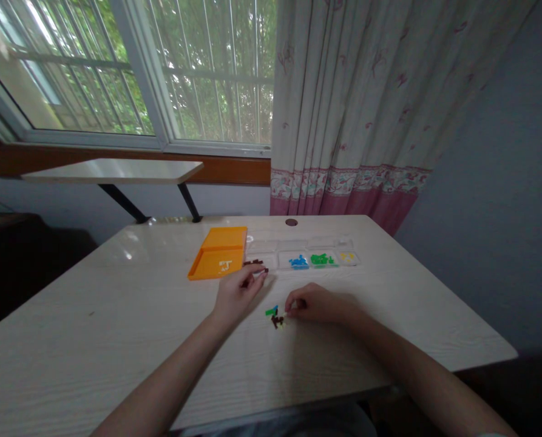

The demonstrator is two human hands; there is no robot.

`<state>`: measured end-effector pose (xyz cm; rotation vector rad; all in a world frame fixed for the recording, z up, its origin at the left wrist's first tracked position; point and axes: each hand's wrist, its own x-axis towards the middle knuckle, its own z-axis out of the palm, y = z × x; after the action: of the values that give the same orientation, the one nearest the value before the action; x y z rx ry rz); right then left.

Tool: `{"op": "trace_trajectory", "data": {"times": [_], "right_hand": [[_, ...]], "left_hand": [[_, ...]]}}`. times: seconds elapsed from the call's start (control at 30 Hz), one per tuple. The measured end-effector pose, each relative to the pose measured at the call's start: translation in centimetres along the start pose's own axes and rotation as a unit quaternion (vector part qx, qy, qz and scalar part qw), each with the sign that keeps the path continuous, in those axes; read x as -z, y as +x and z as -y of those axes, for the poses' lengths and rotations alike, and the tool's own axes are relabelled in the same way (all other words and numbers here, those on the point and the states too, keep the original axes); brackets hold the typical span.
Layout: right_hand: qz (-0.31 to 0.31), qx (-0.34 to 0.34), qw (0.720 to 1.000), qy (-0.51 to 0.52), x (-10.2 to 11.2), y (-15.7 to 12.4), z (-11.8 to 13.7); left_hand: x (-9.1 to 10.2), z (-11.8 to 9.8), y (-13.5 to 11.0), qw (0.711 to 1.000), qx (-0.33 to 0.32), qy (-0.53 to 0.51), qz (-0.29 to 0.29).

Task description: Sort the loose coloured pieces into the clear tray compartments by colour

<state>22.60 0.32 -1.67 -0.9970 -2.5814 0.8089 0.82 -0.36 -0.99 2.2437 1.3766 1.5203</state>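
My left hand [238,291] reaches toward a clear compartment tray [271,247], fingertips pinched on a small dark brown piece at the tray's left cell. My right hand [314,303] rests on the pale wooden table [116,315], fingers curled beside a small cluster of pieces [276,317], green, brown and pale. I cannot make out whether those fingers grip anything. The tray holds blue pieces [298,262], green pieces [323,260] and yellow pieces [347,257] in separate cells.
An orange box [218,253] with its lid open lies left of the tray, a white piece inside. A round cable hole [291,222] sits at the table's far edge. Behind are a window, a narrow shelf [111,170] and a curtain [366,109].
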Motion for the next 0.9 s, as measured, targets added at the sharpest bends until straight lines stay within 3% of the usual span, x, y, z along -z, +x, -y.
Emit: {"op": "trace_trajectory", "data": {"times": [0.47, 0.7, 0.9], "right_hand": [[-0.002, 0.003, 1.0, -0.004, -0.1, 0.0, -0.2], [-0.007, 0.005, 1.0, 0.011, 0.0, 0.1, 0.0], [-0.017, 0.017, 0.999, 0.027, -0.1, 0.2, -0.4]], "left_hand": [[0.1, 0.2, -0.1, 0.999, 0.04, 0.0, -0.017], [-0.8, 1.9, 0.5, 0.988, 0.149, -0.035, 0.003], [-1.2, 3.6, 0.8, 0.978, 0.198, 0.064, 0.011]]}}
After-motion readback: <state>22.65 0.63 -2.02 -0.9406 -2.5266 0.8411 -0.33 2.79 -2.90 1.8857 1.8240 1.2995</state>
